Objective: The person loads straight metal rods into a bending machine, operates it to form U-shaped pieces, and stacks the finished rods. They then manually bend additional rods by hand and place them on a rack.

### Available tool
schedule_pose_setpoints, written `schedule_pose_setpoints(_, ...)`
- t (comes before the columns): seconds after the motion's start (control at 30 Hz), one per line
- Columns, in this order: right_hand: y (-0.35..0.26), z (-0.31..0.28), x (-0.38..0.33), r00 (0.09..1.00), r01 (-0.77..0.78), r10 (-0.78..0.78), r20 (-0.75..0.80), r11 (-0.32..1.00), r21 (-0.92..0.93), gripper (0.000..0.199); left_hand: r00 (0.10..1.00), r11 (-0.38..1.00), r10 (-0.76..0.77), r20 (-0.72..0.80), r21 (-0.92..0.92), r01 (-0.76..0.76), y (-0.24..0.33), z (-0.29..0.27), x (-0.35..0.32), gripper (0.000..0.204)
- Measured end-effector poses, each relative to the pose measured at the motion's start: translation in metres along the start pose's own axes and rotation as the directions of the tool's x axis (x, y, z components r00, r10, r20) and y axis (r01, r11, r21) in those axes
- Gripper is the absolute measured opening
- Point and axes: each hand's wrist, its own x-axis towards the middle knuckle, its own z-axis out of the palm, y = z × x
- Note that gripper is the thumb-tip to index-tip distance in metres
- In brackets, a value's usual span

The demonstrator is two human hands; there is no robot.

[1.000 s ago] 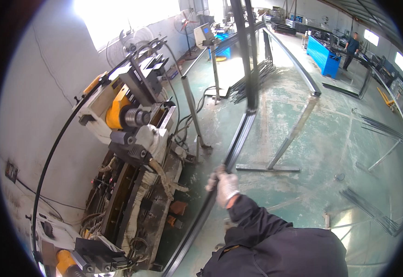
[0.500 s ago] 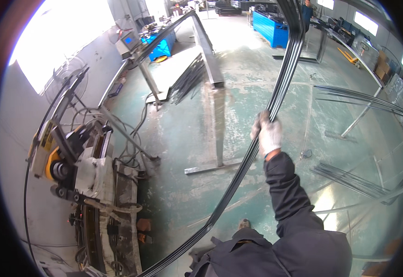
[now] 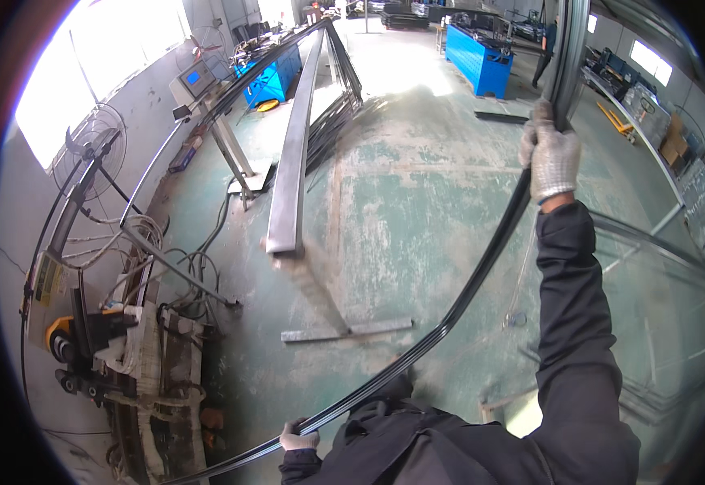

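A bundle of long, dark metal bars (image 3: pixel 487 260), bent at an angle in front of me, runs from the upper right down to the lower left. My right hand (image 3: pixel 553 158), in a pale knit glove with the arm stretched forward, is closed around its upper part. Low at the left, my gloved left hand (image 3: pixel 298 436) grips the lower stretch, close to my body. The bundle's ends pass out of view or are hard to make out. It hangs above the floor, apart from the metal stand (image 3: pixel 292 186) ahead.
A machine (image 3: pixel 130 356) with cables stands at the left wall beside a fan (image 3: pixel 90 149). More bent bars (image 3: pixel 660 246) rest at the right. Blue workbenches (image 3: pixel 478 61) stand farther back, where another person (image 3: pixel 548 48) is partly hidden. The stand's foot (image 3: pixel 348 331) crosses the floor ahead.
My right hand and the bundle have moved right and farther up in view. My left hand has come into view on the bundle. The view has shifted, bringing the stand further left.
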Motion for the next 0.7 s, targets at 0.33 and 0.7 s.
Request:
schedule_pose_setpoints(0.33, 0.081, -0.011, 0.298, 0.995, 0.095, -0.093, 0.03, 0.994, -0.063, 0.056, 0.837, 0.284, -0.478, 0.266, -0.855, 0.434, 0.155, 0.285, 0.094, 0.026)
schedule_pose_setpoints(0.7, 0.233, 0.012, 0.645, 0.993, -0.057, 0.062, 0.101, 0.997, -0.051, 0.055, 0.991, 0.984, -0.129, -0.03, -0.13, 0.124, 0.403, 0.58, 0.105, 0.054)
